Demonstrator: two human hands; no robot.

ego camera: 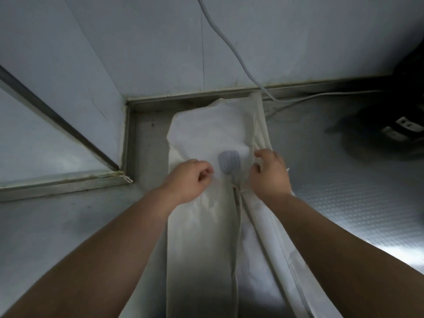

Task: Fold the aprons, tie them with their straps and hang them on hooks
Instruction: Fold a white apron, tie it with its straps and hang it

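Apron [206,134] lies in a long strip on the tabletop [344,191], its top at the back edge; lengthwise fold in hand; left hand [190,177] fingers curled, pinching cloth; right hand [269,174] fingers hooked round the right flap; next, probably: lay flap over centre, strap [236,196] kept free.

Bare counter [344,203] lies open at centre right and lower left of the frame, either side of the apron [206,134]. The wall [298,42] closes the top; a metal-framed ledge [57,182] boxes in the left. A cable [238,58] trails down at upper centre (reaching the counter beside the apron's far corner), and a dark object [390,125] crowds the right edge.
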